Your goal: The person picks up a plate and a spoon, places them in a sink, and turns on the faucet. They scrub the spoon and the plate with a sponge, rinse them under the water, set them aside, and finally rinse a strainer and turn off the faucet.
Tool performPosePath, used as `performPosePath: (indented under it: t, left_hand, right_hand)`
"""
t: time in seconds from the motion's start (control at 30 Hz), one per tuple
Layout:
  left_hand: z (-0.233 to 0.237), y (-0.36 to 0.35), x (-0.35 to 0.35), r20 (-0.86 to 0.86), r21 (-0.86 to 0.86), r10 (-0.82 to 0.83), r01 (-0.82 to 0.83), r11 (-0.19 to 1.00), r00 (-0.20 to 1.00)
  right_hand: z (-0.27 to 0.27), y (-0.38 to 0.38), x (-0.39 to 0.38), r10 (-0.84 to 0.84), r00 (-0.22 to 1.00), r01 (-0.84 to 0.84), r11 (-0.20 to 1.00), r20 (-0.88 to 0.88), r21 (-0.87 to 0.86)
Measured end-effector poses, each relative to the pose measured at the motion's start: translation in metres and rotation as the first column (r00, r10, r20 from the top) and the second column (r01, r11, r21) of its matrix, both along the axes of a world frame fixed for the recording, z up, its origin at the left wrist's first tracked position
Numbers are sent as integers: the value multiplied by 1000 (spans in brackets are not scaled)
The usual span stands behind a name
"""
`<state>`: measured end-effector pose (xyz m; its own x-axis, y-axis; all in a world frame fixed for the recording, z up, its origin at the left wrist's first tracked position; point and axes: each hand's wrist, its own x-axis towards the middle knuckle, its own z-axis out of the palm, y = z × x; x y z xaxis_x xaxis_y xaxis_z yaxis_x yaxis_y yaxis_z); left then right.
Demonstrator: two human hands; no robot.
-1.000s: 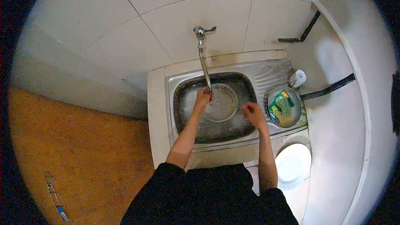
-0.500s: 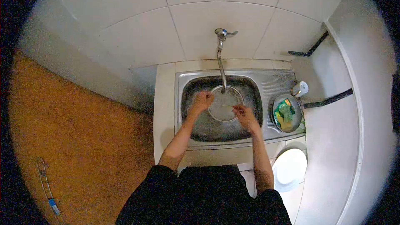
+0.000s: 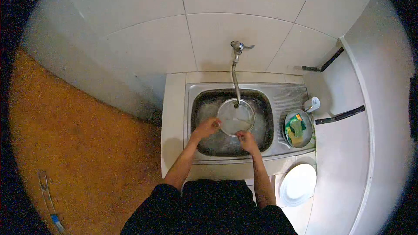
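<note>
A round rimmed dish (image 3: pixel 235 119), pale and partly see-through, sits in the steel sink (image 3: pixel 204 146) beneath the tap spout. Its exact kind is hard to make out. At the dish's left edge is my left hand (image 3: pixel 207 128), fingers curled and pinching at the rim. My right hand (image 3: pixel 247 142) is closed at the near edge of the same rim, thumb and fingers pressed together. The curved tap (image 3: pixel 235 78) comes down over the far side of the dish.
On the ridged drainboard stands a grey pan (image 3: pixel 308 132) holding a green-and-yellow sponge (image 3: pixel 298 130). Behind it is a white cup (image 3: pixel 312 103). White plates (image 3: pixel 299 185) lie at the lower right. A metal hook rack (image 3: pixel 48 198) is on the brown floor at left.
Both hands have come nearer to my body: the left from the dish's upper left, the right from its right side to the near rim. The view has tilted slightly.
</note>
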<state>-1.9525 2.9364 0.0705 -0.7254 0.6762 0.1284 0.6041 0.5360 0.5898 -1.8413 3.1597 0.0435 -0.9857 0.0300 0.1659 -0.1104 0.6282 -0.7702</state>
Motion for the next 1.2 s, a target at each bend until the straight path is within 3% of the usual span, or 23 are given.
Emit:
performPosePath:
  t: [0.03, 0.07, 0.13, 0.17, 0.23, 0.27, 0.33, 0.37, 0.43, 0.47, 0.53, 0.57, 0.6, 0.63, 0.67, 0.73, 0.8, 0.87, 0.93, 1.0, 1.07, 1.17, 1.2]
  left_hand:
    - [-8, 2, 4, 321, 193, 25, -92, 977, 947]
    - [-15, 4, 6, 610, 336, -18, -238, 912, 792]
    - [-5, 5, 9, 619, 305, -12, -227, 925, 785]
    - [4, 5, 10, 623, 275, 2, -221, 936, 782]
    - [18, 12, 11, 636, 340, -11, -267, 902, 772]
    - [23, 17, 12, 645, 405, -28, -310, 860, 764]
    - [16, 27, 7, 673, 449, -57, -346, 824, 737]
    - [11, 33, 4, 696, 492, -92, -381, 782, 712]
    - [28, 41, 5, 703, 491, -73, -408, 770, 708]
    - [37, 44, 4, 712, 484, -50, -438, 757, 700]
    - [22, 51, -2, 757, 504, -72, -510, 697, 649]
    - [11, 53, -5, 804, 505, -93, -591, 629, 588]
    - [-1, 57, -10, 800, 508, -95, -587, 630, 592]
    - [-8, 63, -16, 743, 559, -55, -572, 601, 668]
    - [-16, 70, -21, 677, 611, -16, -550, 570, 736]
    - [-3, 86, -31, 670, 616, -26, -535, 578, 742]
    - [12, 98, -34, 671, 615, -36, -528, 586, 741]
    - [22, 104, -34, 679, 540, -12, -488, 685, 734]
    - [2, 106, -36, 619, 592, -56, -418, 689, 783]
    - [-8, 103, -30, 555, 637, -98, -346, 689, 826]
    - [-7, 93, -15, 775, 608, -290, -538, 584, 561]
    - [-1, 69, 5, 680, 593, -168, -401, 698, 713]
    - [22, 60, 12, 678, 594, -165, -402, 697, 717]
  right_hand:
    - [-16, 7, 2, -7, 1000, 7, 1000, 2, 4]
    - [-32, 14, 0, -69, 994, 70, 998, 87, -2]
    - [-22, 14, -2, -132, 975, 135, 991, 179, -5]
    - [2, 14, -10, -137, 977, 181, 936, 163, -303]
    - [19, 12, -32, -117, 963, 261, 634, 243, -728]
    - [15, 11, -44, -116, 963, 261, 632, 244, -730]
    - [14, 3, -65, -133, 927, 375, 355, 351, -856]
    - [14, -1, -72, -137, 928, 373, 355, 347, -857]
    - [16, -9, -84, 13, 951, 302, 177, 310, -937]
    - [18, -9, -90, 7, 953, 298, 176, 304, -938]
    - [24, -6, -98, -52, 916, 311, 718, 398, -622]
    - [26, 0, -99, -60, 917, 315, 716, 395, -623]
    - [26, 11, -101, -152, 926, 275, 899, 345, -342]
    - [33, 16, -103, -221, 938, 233, 972, 267, -15]
    - [40, 22, -102, -223, 940, 234, 972, 258, -13]
    - [81, 33, -96, -421, 907, 413, 894, 13, 175]
    - [76, 65, -111, -391, 894, 429, 889, -222, 162]
    - [176, 57, -113, -335, 922, 358, 929, -194, 94]
    - [233, 49, -126, -283, 935, 290, 957, -214, 4]
    - [239, 58, -156, -163, 899, 228, 967, -406, 117]
    - [246, 56, -185, -65, 912, 183, 948, -405, 260]
    - [218, 52, -227, 36, 800, 295, 846, -600, 444]
    - [210, 52, -234, 40, 797, 293, 847, -603, 443]
